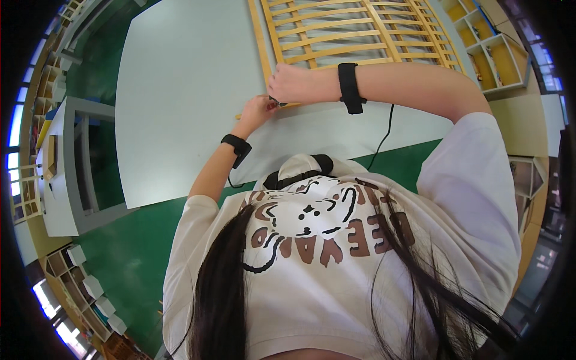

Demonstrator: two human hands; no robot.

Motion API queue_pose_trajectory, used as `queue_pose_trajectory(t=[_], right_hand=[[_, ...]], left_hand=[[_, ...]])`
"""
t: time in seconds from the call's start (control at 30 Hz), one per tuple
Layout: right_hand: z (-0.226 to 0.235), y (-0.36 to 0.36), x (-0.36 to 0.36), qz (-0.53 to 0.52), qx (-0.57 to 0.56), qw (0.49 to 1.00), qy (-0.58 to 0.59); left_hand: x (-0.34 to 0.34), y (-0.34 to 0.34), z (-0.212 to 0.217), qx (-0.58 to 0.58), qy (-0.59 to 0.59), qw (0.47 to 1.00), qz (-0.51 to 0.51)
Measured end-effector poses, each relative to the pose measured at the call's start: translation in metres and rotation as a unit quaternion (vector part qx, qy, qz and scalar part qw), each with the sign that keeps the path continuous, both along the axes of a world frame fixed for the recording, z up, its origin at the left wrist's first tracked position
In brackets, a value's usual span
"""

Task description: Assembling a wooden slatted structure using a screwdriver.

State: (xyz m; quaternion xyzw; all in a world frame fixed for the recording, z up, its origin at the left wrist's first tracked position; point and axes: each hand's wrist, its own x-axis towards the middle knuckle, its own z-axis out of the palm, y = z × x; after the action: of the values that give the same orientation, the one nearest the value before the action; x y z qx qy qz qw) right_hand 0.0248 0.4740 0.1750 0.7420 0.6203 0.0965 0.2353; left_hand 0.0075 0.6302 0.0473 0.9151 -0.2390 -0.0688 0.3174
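A light wooden slatted frame [381, 30] lies on the pale table [180, 90]. Along its left side runs a wooden rail [260, 36], which ends beside my hands. My right hand [292, 84] is curled at the frame's near left corner, its arm reaching across from the right. Just below and left of it, my left hand [260, 113] has its fingers pinched together. Between the two hands shows a small dark object [276, 102], too covered to name. A thin wooden end sticks out left of my left wrist. Each wrist wears a black strap.
A dark cable [387, 129] hangs over the table's near edge on the right. Shelving with cubbies [495, 60] stands at the far right. At left are a grey-framed table [72, 168] and low shelves with white boxes [93, 287] on the green floor [126, 252].
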Motion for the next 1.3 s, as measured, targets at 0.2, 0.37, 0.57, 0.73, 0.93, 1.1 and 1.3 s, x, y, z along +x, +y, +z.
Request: queue_pose_trajectory(t=[0.2,0.37,0.57,0.73,0.93,1.1,1.3], right_hand=[[0.001,-0.001,0.009,0.033,0.008,0.999,0.001],[0.012,-0.005,0.011,0.026,-0.005,1.0,0.007],[0.045,-0.011,0.022,0.018,-0.034,0.998,0.049],[0.05,-0.017,0.01,-0.115,-0.041,0.983,0.134],[0.041,-0.027,-0.017,-0.19,-0.033,0.97,0.146],[0.045,-0.056,-0.031,-0.241,0.035,0.948,0.204],[0.05,-0.096,-0.054,-0.314,0.131,0.916,0.214]], left_hand=[[0.002,-0.001,-0.008,-0.001,-0.018,1.0,0.0],[0.004,-0.009,-0.001,-0.005,-0.025,1.0,-0.01],[0.008,-0.018,0.001,-0.017,-0.04,0.998,-0.045],[0.007,-0.002,-0.011,-0.044,-0.053,0.996,-0.06],[0.003,0.018,-0.013,0.001,-0.061,0.997,-0.045],[0.011,0.008,0.003,0.015,-0.11,0.993,-0.038],[0.015,-0.001,0.026,0.019,-0.053,0.998,-0.009]])
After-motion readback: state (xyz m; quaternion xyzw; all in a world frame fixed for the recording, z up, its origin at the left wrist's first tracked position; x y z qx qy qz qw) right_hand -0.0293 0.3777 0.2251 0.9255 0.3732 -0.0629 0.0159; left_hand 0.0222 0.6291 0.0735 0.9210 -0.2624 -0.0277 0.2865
